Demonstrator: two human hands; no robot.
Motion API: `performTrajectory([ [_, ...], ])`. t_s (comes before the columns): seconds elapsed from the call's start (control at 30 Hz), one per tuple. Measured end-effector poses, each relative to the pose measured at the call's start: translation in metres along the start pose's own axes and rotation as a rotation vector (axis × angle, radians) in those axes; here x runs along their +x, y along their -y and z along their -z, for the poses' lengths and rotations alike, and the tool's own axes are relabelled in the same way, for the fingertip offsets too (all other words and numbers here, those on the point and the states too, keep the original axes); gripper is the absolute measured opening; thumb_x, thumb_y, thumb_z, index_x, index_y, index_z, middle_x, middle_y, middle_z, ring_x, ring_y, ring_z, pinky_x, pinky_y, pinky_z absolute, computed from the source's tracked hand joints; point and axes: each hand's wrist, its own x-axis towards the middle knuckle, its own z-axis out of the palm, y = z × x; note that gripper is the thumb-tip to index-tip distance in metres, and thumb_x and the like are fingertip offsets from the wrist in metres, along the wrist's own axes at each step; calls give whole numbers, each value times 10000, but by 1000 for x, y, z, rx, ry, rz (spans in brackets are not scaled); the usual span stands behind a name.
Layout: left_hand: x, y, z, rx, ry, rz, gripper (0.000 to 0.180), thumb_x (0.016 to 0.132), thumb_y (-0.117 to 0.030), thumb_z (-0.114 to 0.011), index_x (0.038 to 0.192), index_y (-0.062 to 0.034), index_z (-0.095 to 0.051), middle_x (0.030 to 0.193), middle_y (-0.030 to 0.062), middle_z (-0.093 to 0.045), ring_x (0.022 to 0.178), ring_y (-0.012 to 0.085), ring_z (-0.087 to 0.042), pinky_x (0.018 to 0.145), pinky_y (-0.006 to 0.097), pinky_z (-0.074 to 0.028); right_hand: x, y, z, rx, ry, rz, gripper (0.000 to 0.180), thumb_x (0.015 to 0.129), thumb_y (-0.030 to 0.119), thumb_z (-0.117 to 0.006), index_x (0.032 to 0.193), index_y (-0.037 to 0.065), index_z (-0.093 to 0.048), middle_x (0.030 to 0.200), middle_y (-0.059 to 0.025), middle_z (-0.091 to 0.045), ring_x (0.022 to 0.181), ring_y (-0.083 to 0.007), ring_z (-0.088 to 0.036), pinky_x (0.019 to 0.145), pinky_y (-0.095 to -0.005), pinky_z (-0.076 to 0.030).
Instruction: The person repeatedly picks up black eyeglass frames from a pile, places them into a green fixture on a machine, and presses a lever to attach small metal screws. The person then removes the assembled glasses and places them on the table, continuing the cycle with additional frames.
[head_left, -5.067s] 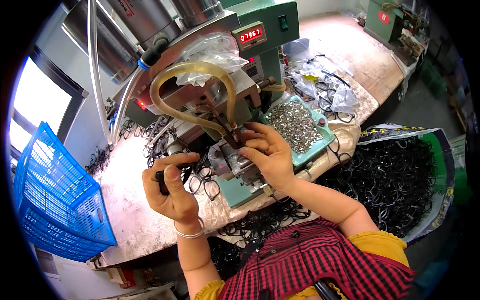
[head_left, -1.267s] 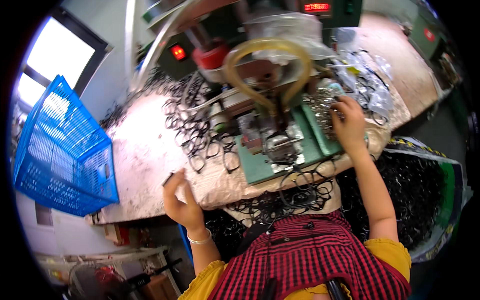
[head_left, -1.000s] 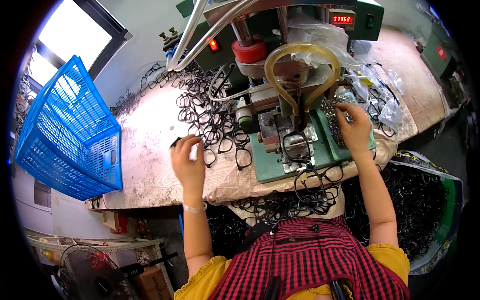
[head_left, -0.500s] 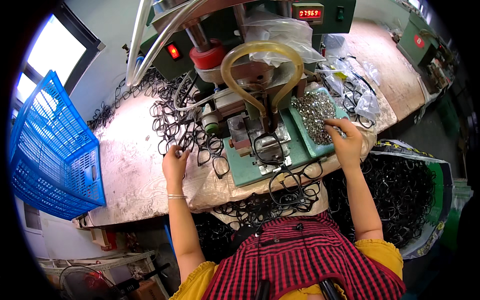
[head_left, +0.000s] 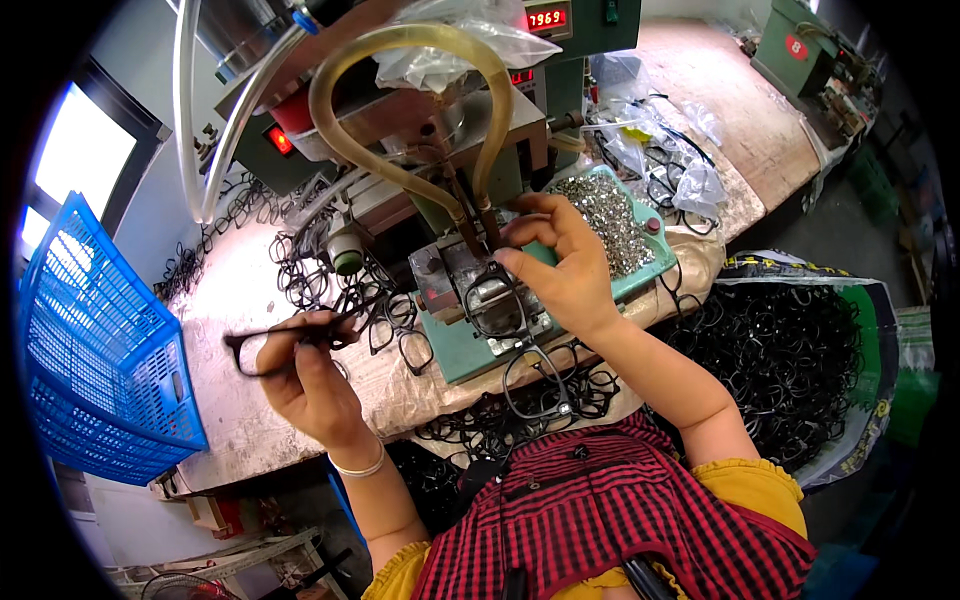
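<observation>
My left hand [head_left: 318, 395] is closed round a black eyeglass frame [head_left: 237, 352], held over the table's left part. My right hand [head_left: 575, 275] has its fingertips drawn together at the machine's copper-coloured tips [head_left: 470, 232]; whatever small thing they pinch is hidden. Just below those fingertips, another black eyeglass frame [head_left: 472, 318] sits at the metal fixture on the machine's green base [head_left: 450, 358]. Nearer to me, a separate spectacle frame [head_left: 508, 385] hangs over the base's front edge. Right of my right hand stands a green tray [head_left: 652, 262] of small shiny metal parts [head_left: 610, 222].
Black frames [head_left: 300, 270] lie heaped left of the machine, and more [head_left: 480, 425] along the table's front edge. A blue basket [head_left: 110, 340] stands at the left. A big sack [head_left: 880, 350] of frames is at the right. A yellowish hose [head_left: 322, 92] loops over the fixture.
My left hand has come up from the heap with an eyeglass frame in it. My right hand has moved left from the metal-parts tray to the machine's tips. The whole view has shifted.
</observation>
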Motion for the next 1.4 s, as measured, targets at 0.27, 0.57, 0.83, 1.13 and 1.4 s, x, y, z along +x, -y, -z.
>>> performTrajectory([
  [0.27, 14, -14, -44, 123, 247, -165, 169, 901, 96, -618, 1069, 91, -621, 1032, 222, -674, 969, 301, -690, 867, 362, -573, -14, 34, -5, -102, 59, -54, 523, 836, 17, -671, 1330, -17, -502, 1136, -112, -690, 1055, -188, -663, 957, -328, -483],
  [0.57, -9, -14, -48, 339, 310, -259, 122, 936, 25, -589, 1043, 65, -632, 1028, 241, -695, 920, 285, -688, 784, 361, -592, 17, -14, 44, -984, -39, 244, 297, 754, 151, -742, 1022, 31, -698, 1251, -169, -623, 1265, -352, -531, 957, -460, -504],
  [0.83, 22, -28, -64, 275, 116, -23, 132, 973, 12, -587, 1067, 97, -622, 989, 207, -687, 872, 242, -696, 752, 346, -629, 6, -65, 95, -1142, -214, 365, 114, 780, 91, -740, 884, 54, -713, 1062, -149, -697, 1139, -354, -617, 938, -421, -503],
  [1.13, 27, -14, -64, 230, 102, -45, 150, 947, 42, -619, 1070, 129, -618, 1005, 186, -666, 910, 231, -691, 751, 339, -650, 3, -79, 103, -18, -567, -62, 149, 968, 92, -596, 996, 13, -719, 907, -5, -696, 824, -73, -600, 767, -232, -472],
  [1.4, -19, -9, -33, 254, 125, -93, 122, 988, -7, -509, 1065, 46, -588, 947, 220, -683, 748, 242, -671, 706, 340, -586, 1, -11, 30, -104, -87, 161, 149, 817, 7, -727, 965, 12, -738, 920, -83, -726, 880, -177, -682, 826, -293, -524],
])
